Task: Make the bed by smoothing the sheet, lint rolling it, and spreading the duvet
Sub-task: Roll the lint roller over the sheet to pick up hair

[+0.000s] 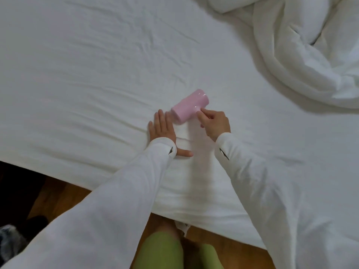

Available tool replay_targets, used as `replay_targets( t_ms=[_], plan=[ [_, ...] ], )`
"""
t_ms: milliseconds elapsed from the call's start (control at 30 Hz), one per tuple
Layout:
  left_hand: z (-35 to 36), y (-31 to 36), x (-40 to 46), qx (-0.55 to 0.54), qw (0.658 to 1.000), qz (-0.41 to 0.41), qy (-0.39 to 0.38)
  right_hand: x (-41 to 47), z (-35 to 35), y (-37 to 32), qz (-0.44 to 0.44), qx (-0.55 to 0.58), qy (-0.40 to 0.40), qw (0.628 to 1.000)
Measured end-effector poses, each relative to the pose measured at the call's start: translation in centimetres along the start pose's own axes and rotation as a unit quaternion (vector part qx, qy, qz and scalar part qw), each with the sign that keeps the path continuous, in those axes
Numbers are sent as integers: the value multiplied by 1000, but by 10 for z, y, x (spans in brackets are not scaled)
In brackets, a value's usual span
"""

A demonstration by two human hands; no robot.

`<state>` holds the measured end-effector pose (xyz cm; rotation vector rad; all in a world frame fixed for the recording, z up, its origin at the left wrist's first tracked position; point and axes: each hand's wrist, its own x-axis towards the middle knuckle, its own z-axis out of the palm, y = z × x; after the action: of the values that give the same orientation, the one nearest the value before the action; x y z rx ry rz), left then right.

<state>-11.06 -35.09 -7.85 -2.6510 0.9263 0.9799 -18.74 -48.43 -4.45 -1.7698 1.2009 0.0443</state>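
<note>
A: Item one, the lint roller (189,105)?
B: Pink, barrel lying on the white sheet (97,74), close to the bed's near edge. Handle hidden inside the right hand (214,123).

A: Right hand, condition?
B: On the near-right side of the lint roller. Fingers (202,113) curled round the handle, grasping it; thumb extended toward the barrel.

A: Left hand (162,129)?
B: Just left of the lint roller, palm down on the sheet. Fingers straight and released, tips beside the barrel's near end; contact with it cannot be told. Thumb spread out flat, pointing right.

A: Sheet?
B: Creased left of and beyond the lint roller; a flatter strip runs from it back toward the bed's edge.

A: Duvet (303,55)?
B: White, bunched in thick folds, well apart from the lint roller, beyond it to the right.

A: Remaining entries?
B: White sleeves (116,200) on both arms; green-clad legs (161,253) and wooden floor (64,197) below the bed's edge, nearer than the lint roller.
</note>
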Motion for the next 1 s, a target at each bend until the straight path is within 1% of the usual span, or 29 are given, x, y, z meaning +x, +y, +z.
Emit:
replay_targets(
  t_ms=[133,233,367,467,567,667,767,833,900,1000],
  plan=[
    [13,-5,6,23,999,25,-10,-11,1,35,50,4,8,999],
    [19,1,-6,32,998,44,-37,-33,-10,60,72,8,12,997],
    [27,18,-25,30,997,33,-56,-63,-25,92,100,17,13,995],
    [34,31,-33,8,998,10,-60,-65,-29,100,93,12,5,996],
    [40,40,-37,12,998,-8,-53,-41,-25,87,77,-4,-8,997],
    [44,43,-35,20,999,-22,-34,-11,-18,67,39,-9,-20,999],
    [47,45,-38,18,998,-48,-21,-3,-17,61,6,-1,-39,999],
    [51,49,-45,0,998,-69,-16,-15,-25,75,1,-3,-50,999],
    [58,55,-54,-32,995,-92,-13,-40,-40,106,4,1,-53,999],
    [76,69,-76,-34,994,-94,-38,-81,-69,152,18,2,-52,998]
  ],
)
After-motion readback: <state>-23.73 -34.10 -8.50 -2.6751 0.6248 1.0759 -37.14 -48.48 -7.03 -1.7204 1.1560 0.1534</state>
